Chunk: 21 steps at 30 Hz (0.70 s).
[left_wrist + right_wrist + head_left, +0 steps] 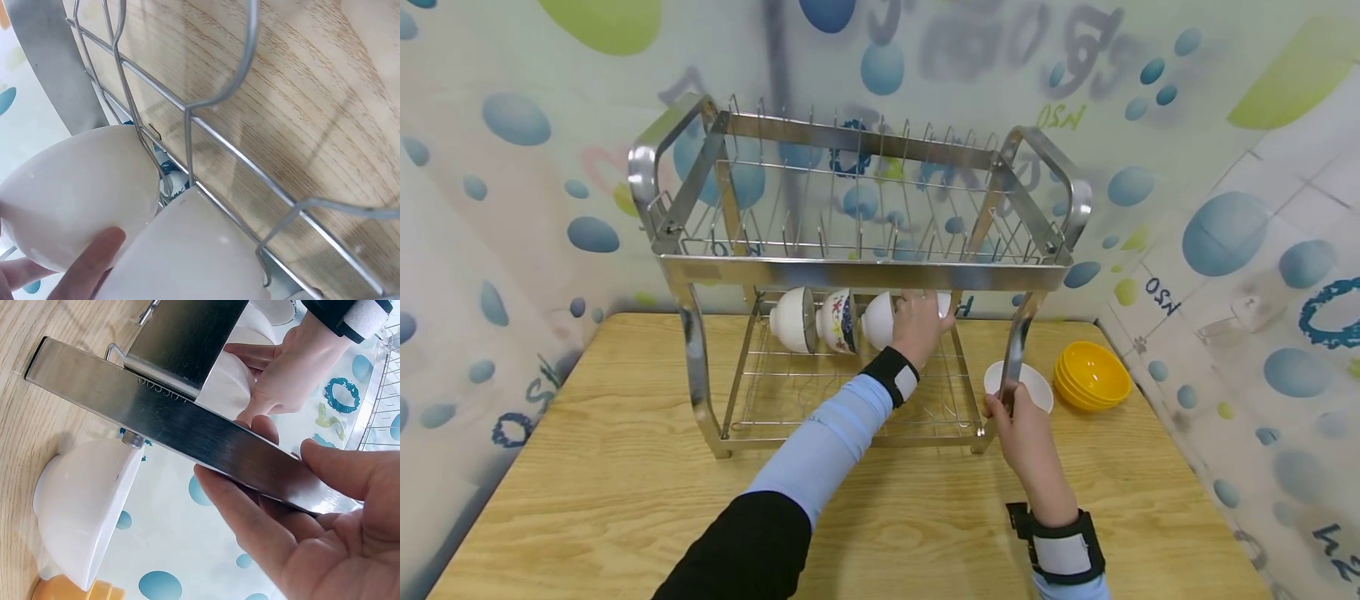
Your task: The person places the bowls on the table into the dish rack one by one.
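Observation:
A two-tier metal dish rack (865, 273) stands on the table. On its lower tier, my left hand (917, 325) holds a white bowl (943, 305) at the right end of a row; its fingers (94, 259) lie against the bowl's side in the left wrist view. Left of it stand another white bowl (877, 322), a flower-patterned bowl (837, 322) and a cream-white bowl (793, 320), all tipped on their sides. My right hand (1026, 429) grips the rack's front right leg (187, 431), thumb on one side and fingers on the other.
Just beyond the right leg sits a white bowl (1036, 385) on the table. Stacked yellow bowls (1093, 372) stand farther right. Wire prongs (850, 242) line the upper tier. A patterned sheet (1225, 233) covers the walls behind and beside the wooden table (587, 467).

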Available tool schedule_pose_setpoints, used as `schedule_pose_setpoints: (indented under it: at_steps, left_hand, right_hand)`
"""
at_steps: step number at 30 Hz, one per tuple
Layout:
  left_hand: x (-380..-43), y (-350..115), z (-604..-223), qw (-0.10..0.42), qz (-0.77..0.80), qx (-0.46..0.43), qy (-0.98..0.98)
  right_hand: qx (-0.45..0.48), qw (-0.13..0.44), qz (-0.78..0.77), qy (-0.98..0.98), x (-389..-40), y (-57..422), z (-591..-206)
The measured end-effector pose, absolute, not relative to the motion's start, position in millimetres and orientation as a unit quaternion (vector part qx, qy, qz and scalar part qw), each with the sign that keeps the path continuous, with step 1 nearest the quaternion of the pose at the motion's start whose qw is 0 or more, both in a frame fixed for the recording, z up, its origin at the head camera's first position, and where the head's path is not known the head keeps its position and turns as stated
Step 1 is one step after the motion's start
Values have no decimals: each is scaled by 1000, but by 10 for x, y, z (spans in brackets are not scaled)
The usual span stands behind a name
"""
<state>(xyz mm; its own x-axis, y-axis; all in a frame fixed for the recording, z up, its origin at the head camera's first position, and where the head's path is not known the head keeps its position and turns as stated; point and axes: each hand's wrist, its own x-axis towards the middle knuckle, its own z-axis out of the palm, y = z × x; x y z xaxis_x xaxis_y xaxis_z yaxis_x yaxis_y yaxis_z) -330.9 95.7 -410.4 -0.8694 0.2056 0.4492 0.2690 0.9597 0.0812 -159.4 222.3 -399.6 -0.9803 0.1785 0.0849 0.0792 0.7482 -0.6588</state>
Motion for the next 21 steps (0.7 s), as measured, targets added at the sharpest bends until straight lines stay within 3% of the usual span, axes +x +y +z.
schedule_pose_setpoints:
  at_steps: [16,21]
  left_hand:
    - [-3271,941,-4079,175,-114,-108,-972]
    - [-3270,936,-4088,188,-103,-109,-971]
  right_hand:
    - [-71,74,349,-931,-1588,2222,-4003]
    - [-70,72,348,-932,-1584,2221,-3999]
